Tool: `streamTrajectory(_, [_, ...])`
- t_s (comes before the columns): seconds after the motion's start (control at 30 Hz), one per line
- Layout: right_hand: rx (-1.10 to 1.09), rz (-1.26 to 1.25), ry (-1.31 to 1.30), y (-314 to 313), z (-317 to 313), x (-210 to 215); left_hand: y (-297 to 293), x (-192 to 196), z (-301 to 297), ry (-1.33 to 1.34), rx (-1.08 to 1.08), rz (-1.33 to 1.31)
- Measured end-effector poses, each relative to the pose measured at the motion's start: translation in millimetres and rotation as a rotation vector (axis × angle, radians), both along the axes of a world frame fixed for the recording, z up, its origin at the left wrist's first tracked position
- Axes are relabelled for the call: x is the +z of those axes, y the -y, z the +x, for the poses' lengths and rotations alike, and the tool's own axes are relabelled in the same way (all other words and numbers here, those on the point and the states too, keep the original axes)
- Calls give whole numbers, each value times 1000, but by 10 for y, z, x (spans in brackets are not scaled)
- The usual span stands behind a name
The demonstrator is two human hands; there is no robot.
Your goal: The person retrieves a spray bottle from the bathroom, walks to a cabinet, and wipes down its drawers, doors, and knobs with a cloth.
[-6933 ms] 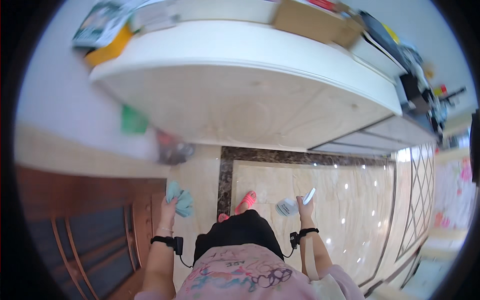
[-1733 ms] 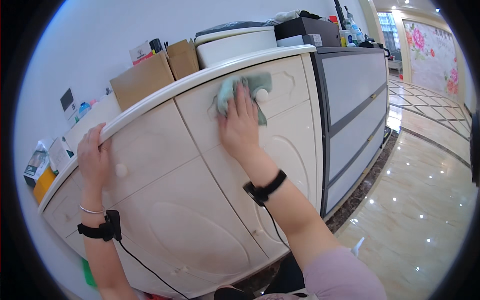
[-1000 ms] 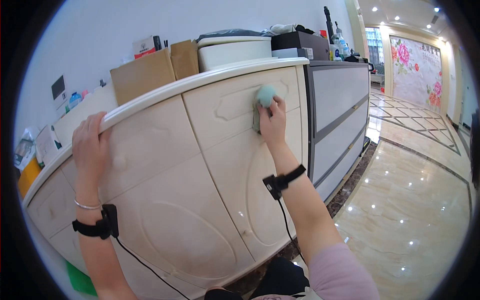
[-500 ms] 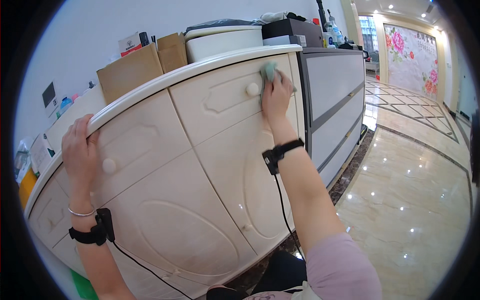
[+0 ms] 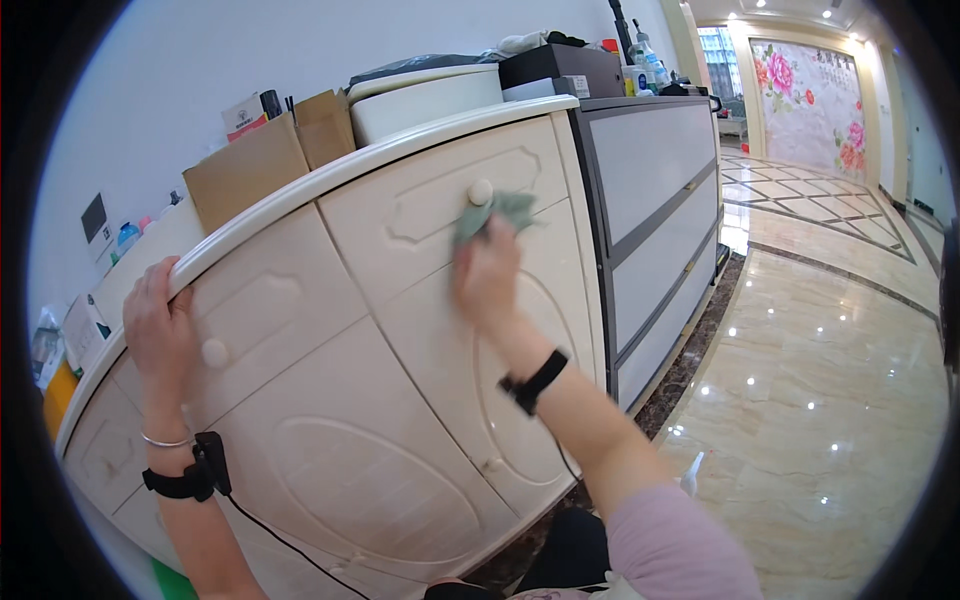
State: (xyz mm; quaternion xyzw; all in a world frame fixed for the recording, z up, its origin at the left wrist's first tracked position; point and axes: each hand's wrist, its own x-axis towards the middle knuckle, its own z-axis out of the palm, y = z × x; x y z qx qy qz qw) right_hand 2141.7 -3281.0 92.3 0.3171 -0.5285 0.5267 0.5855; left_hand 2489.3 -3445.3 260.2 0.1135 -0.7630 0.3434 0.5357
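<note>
Right hand [image 5: 487, 282] presses a green cloth [image 5: 497, 212] against the cream cabinet [image 5: 400, 330] front, just beside a round knob [image 5: 481, 191]. Left hand [image 5: 158, 330] grips the cabinet's top edge, well apart from the right.

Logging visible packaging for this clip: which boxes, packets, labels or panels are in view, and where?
Cardboard box: brown, open flaps, on the cabinet top.
Packet: white and red, upright behind that box.
Black box: rectangular, farther right on top.
Wall panel: small dark rectangle, far left.
</note>
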Motion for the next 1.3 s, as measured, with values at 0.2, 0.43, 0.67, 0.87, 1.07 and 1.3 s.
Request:
streamTrajectory(0.2, [-128,-1,91,-193,-320,-1,106,14,-10,-26,-34,-32])
streamTrajectory(0.43, [-3,110,-9,93,467,21,2,-4,-8,-13,-22,-24])
streamTrajectory(0.67, [-216,150,166,21,480,-8,55,-3,74,-7,-31,11])
streamTrajectory(0.87, [-174,149,44,-137,322,456,69,14,-2,-18,-40,-8])
streamTrajectory(1.07, [-237,216,92,-125,476,41,-25,6,2,-5,-64,-26])
streamTrajectory(1.3, [-86,267,-123,65,724,266,-70,0,26,-27,-51,-14])
